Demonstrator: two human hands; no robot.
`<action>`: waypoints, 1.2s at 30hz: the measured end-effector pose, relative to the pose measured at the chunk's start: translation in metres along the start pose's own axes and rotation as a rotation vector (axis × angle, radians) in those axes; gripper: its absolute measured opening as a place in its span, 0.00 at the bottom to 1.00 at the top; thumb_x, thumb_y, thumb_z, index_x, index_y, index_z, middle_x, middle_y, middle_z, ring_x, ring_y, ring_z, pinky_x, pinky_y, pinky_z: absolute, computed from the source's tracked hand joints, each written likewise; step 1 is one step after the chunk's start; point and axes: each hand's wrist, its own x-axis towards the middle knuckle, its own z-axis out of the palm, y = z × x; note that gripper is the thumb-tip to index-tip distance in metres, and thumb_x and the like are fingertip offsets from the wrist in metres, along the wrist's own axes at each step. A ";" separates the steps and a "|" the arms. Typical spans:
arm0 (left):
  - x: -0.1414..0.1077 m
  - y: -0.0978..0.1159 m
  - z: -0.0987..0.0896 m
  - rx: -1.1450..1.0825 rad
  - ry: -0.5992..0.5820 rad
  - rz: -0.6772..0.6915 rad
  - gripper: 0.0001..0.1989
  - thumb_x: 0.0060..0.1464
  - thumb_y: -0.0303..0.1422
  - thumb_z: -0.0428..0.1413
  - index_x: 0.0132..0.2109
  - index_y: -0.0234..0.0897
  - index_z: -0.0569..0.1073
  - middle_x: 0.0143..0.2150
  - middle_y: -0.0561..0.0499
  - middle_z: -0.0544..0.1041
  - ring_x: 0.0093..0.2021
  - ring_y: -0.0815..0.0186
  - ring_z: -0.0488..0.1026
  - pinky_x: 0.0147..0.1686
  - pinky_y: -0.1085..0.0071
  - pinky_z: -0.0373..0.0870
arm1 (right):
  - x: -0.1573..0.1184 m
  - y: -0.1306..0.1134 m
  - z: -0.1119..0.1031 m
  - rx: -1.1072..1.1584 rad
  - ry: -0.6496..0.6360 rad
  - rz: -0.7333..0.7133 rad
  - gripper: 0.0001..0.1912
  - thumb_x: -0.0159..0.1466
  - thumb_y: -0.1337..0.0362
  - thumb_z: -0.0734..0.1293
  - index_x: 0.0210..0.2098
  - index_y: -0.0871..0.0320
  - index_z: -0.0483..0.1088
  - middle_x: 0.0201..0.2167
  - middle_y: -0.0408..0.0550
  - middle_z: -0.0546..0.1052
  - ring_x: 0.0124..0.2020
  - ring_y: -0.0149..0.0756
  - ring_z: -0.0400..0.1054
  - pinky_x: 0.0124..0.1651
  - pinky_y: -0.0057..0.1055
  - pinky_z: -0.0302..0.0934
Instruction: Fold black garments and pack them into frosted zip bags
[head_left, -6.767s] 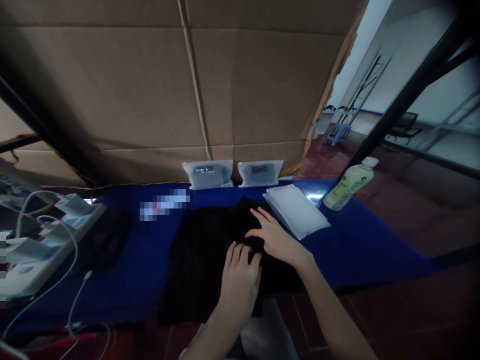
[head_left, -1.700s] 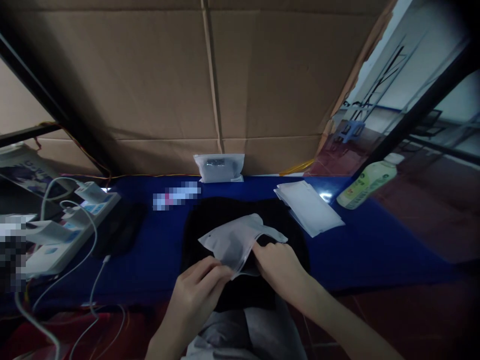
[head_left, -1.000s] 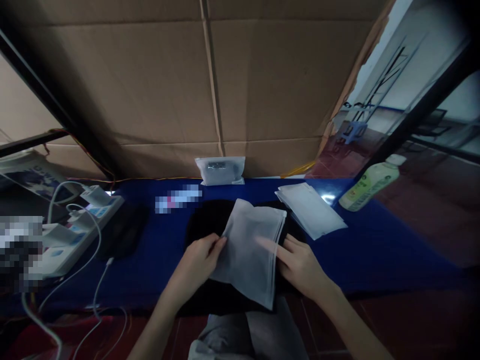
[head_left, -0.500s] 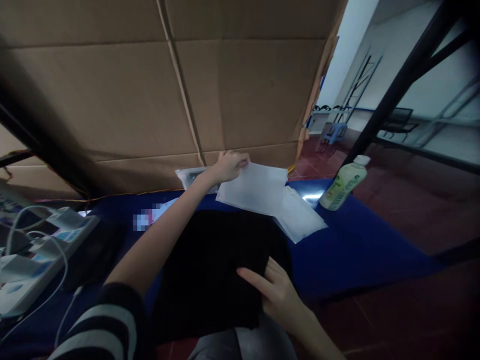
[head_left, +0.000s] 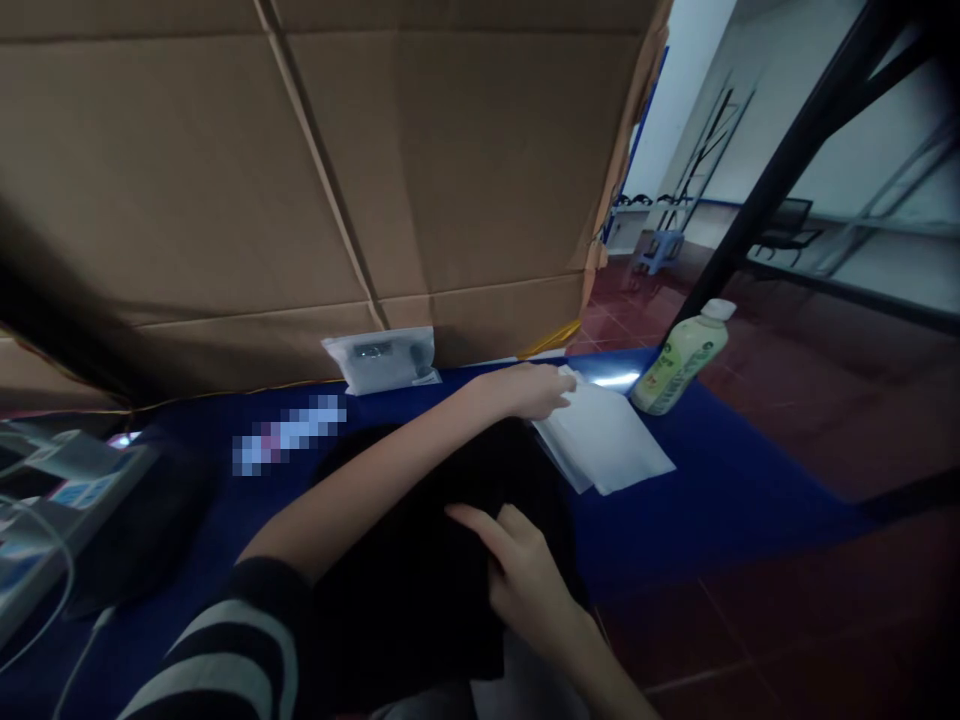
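My left hand (head_left: 536,390) reaches across to the right, its curled fingers at the upper left corner of a flat white pouch (head_left: 619,435). That pouch lies over another pale sheet or pouch on the blue tabletop, the two slightly fanned. Close to my body, my right hand (head_left: 525,570) grips the right side of a dark black cloth item (head_left: 420,590), index finger stretched over its surface and the other fingers partly hidden. Folds of the black cloth are too dark to make out, so its exact kind is unclear.
A clear zip pouch (head_left: 382,360) with dark contents leans at the cardboard wall (head_left: 487,150). A green drink bottle (head_left: 682,355) stands at the right beyond the white pouches. Power strips with cables (head_left: 75,500) lie left. The blue cloth (head_left: 712,490) covers the table.
My left hand has moved right and down, carrying the white pouch onto the other one. The clear pouch behind is now uncovered. My right hand stays on the black cloth. The view has shifted slightly.
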 end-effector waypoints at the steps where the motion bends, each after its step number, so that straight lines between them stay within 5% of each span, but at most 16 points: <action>1: -0.021 0.002 -0.004 -0.008 -0.018 -0.020 0.14 0.63 0.34 0.49 0.53 0.38 0.71 0.49 0.45 0.76 0.48 0.60 0.73 0.49 0.65 0.64 | 0.001 -0.001 -0.001 0.048 -0.008 0.020 0.34 0.57 0.80 0.57 0.59 0.50 0.65 0.41 0.50 0.75 0.45 0.41 0.70 0.50 0.40 0.67; 4: -0.092 0.010 -0.020 -0.027 -0.025 -0.111 0.18 0.65 0.39 0.45 0.55 0.38 0.71 0.50 0.44 0.77 0.48 0.60 0.75 0.47 0.66 0.67 | 0.006 -0.008 -0.005 0.185 -0.031 0.074 0.35 0.58 0.78 0.57 0.63 0.49 0.59 0.46 0.49 0.74 0.45 0.38 0.70 0.50 0.37 0.67; 7: -0.162 0.027 -0.023 -0.106 0.053 -0.364 0.23 0.66 0.43 0.43 0.62 0.41 0.66 0.57 0.44 0.73 0.55 0.56 0.72 0.52 0.62 0.67 | 0.009 -0.015 -0.007 0.294 -0.046 0.170 0.35 0.62 0.73 0.58 0.67 0.52 0.48 0.40 0.46 0.75 0.37 0.35 0.72 0.43 0.33 0.68; 10: -0.219 0.046 0.001 -0.129 0.145 -0.583 0.29 0.64 0.49 0.44 0.67 0.43 0.58 0.63 0.43 0.68 0.61 0.53 0.67 0.57 0.57 0.65 | 0.008 -0.020 -0.006 0.340 -0.034 0.254 0.28 0.67 0.67 0.58 0.66 0.53 0.49 0.36 0.45 0.74 0.35 0.34 0.72 0.40 0.30 0.67; 13: -0.250 0.062 0.041 -0.144 0.247 -0.749 0.39 0.59 0.54 0.49 0.70 0.41 0.50 0.67 0.37 0.61 0.64 0.47 0.64 0.56 0.51 0.67 | 0.004 -0.023 -0.004 0.356 -0.021 0.323 0.23 0.69 0.63 0.58 0.63 0.51 0.54 0.39 0.46 0.75 0.41 0.36 0.73 0.44 0.32 0.67; 16: -0.254 0.075 0.078 -0.200 0.399 -0.768 0.47 0.52 0.54 0.57 0.70 0.45 0.44 0.70 0.37 0.55 0.66 0.46 0.60 0.55 0.51 0.69 | 0.000 -0.025 -0.002 0.345 -0.004 0.364 0.23 0.68 0.59 0.60 0.62 0.50 0.55 0.43 0.46 0.75 0.45 0.37 0.72 0.48 0.34 0.66; 19: -0.242 0.086 0.095 -0.231 0.520 -0.763 0.46 0.50 0.47 0.61 0.69 0.47 0.47 0.70 0.38 0.54 0.65 0.47 0.62 0.54 0.52 0.71 | -0.002 -0.025 0.001 0.314 0.024 0.334 0.22 0.68 0.60 0.60 0.61 0.51 0.57 0.46 0.48 0.75 0.48 0.39 0.71 0.50 0.35 0.66; 25: -0.232 0.084 0.089 -0.364 0.653 -0.719 0.26 0.57 0.26 0.48 0.62 0.43 0.56 0.57 0.43 0.71 0.56 0.58 0.72 0.53 0.58 0.72 | 0.003 -0.023 0.010 0.291 0.112 0.276 0.18 0.68 0.63 0.58 0.57 0.53 0.59 0.40 0.48 0.75 0.42 0.36 0.72 0.47 0.33 0.67; 31: -0.239 0.071 0.091 -0.665 0.913 -0.846 0.25 0.57 0.27 0.49 0.61 0.43 0.56 0.53 0.43 0.71 0.53 0.60 0.74 0.49 0.60 0.73 | 0.004 -0.029 0.021 0.212 0.088 0.295 0.24 0.66 0.57 0.62 0.60 0.53 0.58 0.41 0.48 0.75 0.42 0.39 0.72 0.46 0.35 0.66; 36: -0.248 0.065 0.095 -0.660 1.163 -0.952 0.26 0.57 0.26 0.48 0.62 0.41 0.55 0.58 0.41 0.66 0.58 0.59 0.68 0.55 0.56 0.69 | 0.005 -0.020 0.016 0.140 0.163 0.306 0.09 0.66 0.59 0.61 0.45 0.55 0.66 0.33 0.45 0.74 0.34 0.36 0.70 0.39 0.32 0.65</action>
